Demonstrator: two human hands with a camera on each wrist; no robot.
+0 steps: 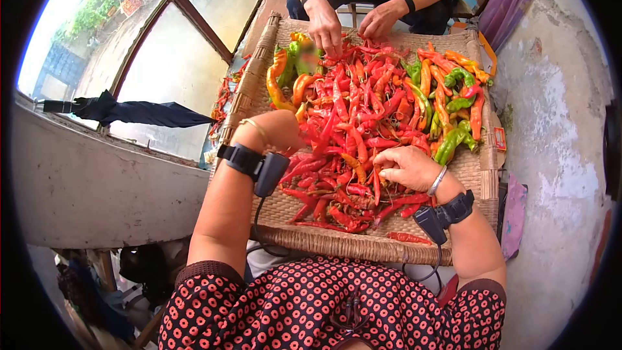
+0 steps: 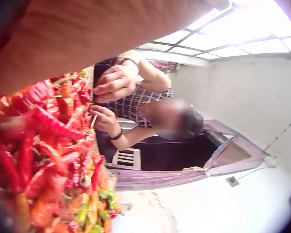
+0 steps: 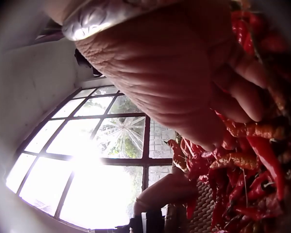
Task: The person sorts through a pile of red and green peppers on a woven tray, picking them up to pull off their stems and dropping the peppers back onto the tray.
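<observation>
Red chili peppers (image 1: 363, 100) lie heaped on a woven tray (image 1: 470, 210). Over the heap's left side is my left hand (image 1: 275, 131), blurred in the head view; a red chili pepper (image 3: 190, 206) hangs from its fingertips in the right wrist view. My right hand (image 1: 411, 167) is low at the heap's near right, its thumb and fingers pinching a slender red chili pepper (image 1: 376, 185). The left wrist view has my left palm (image 2: 101, 34) across the top, its fingertips out of sight.
Opposite, another person's hands (image 1: 327, 29) work at the heap's far edge. Green and orange peppers (image 1: 447, 94) lie at the tray's right, more (image 1: 285, 71) at its far left. A folded umbrella (image 1: 149, 113) juts out by the window; a rough wall (image 1: 551, 123) stands right.
</observation>
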